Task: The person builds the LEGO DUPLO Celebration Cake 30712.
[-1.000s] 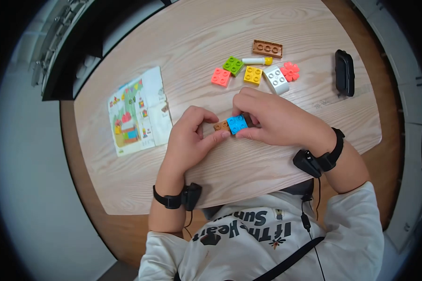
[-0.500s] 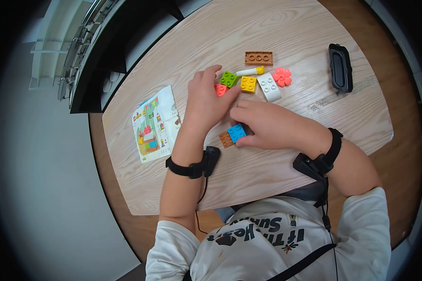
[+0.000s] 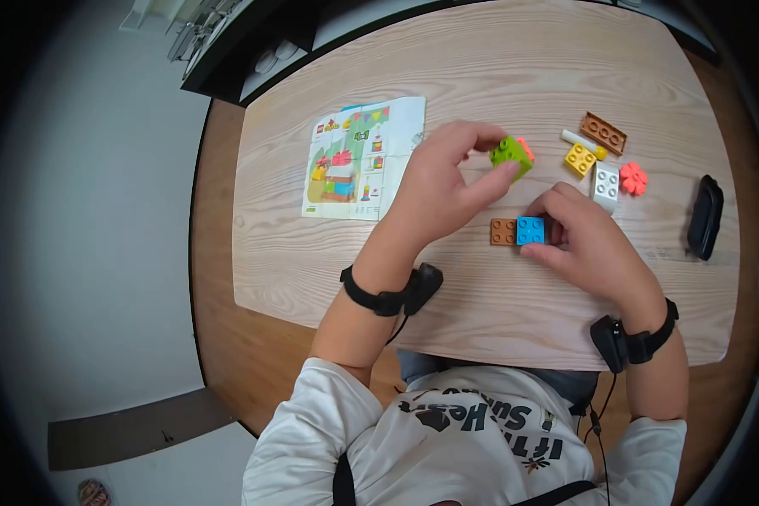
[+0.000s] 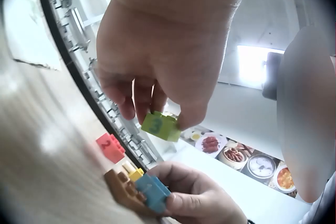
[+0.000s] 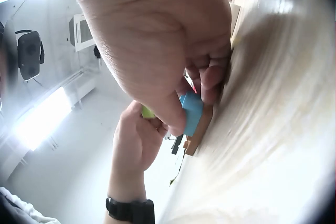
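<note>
My left hand [image 3: 451, 181] pinches a green toy brick [image 3: 508, 153] between thumb and fingers, lifted above the table. In the left wrist view, the green brick [image 4: 160, 126] has a 3 on its side. A coral-pink brick [image 3: 526, 148] is partly hidden behind it in the head view; the left wrist view has this pink brick [image 4: 109, 148] down on the table, marked 2. My right hand [image 3: 594, 240] grips a blue brick [image 3: 530, 229], thumb on the near side. Beneath the blue brick sits a longer brown brick [image 3: 503, 231], its left studs exposed.
Right of the hands lie a yellow brick [image 3: 579, 160], a white curved brick [image 3: 605, 187], a pink flower [image 3: 633, 179], a white stick with a yellow end [image 3: 575, 139] and an upturned brown brick [image 3: 604, 133]. A picture booklet [image 3: 363, 164] lies left, a black case [image 3: 705, 218] far right.
My left hand has left the brown brick, reached to the loose bricks and lifted the green one. My right hand has stayed on the blue brick. The head view has shifted.
</note>
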The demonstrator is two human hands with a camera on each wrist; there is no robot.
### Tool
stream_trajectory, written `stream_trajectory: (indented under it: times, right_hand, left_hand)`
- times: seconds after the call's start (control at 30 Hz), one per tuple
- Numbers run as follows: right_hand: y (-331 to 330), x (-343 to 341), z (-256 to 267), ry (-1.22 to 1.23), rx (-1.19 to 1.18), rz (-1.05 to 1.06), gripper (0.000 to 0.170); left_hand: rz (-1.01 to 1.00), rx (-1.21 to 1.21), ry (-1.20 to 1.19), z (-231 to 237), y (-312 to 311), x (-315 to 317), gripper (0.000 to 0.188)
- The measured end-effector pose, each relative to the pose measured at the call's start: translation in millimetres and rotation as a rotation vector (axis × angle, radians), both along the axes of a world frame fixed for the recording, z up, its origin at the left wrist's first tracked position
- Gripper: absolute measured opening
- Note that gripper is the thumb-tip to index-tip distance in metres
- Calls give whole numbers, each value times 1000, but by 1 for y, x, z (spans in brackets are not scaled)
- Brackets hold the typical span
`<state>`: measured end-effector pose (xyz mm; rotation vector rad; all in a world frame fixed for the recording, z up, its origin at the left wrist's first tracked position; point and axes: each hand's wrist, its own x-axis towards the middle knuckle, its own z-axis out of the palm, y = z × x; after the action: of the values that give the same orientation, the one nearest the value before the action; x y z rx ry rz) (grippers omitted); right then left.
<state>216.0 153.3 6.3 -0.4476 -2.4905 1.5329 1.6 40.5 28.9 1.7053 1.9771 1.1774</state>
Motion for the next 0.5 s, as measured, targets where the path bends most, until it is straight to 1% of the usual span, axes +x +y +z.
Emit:
stream_trajectory:
  times: [0.03,0.07,0.17,0.2,0.3,0.37,0.5]
  right_hand:
    - [-1,-1,0,4,10,-17,31]
    - [-2,-3,-1,3,6,-36,31]
    - [-2,-6,-1,-13,-1,-79,32]
    - [-1,-7,-1,-17,-5,-84,32]
    - [0,-8,-3,-24,12,-86,33]
    - [0,-6,-2,-40,28,-82,33]
    - [1,-10,0,-80,21,-77,35]
  left_hand:
    - [-36,-27,-84,2,-11,-2,34]
    - [-95,-42,-56,-6,-22,-7,35]
    - [-165,-96,-80,-17,-44,-13,36]
    - [-168,-136,-133,-19,-47,-16,38]
    - [-147,-249,-181,-21,-49,-22,40]
    - [-170,-241,-205,-32,-48,-24,39]
    - [-179,-237,-217,-34,-47,-24,37]
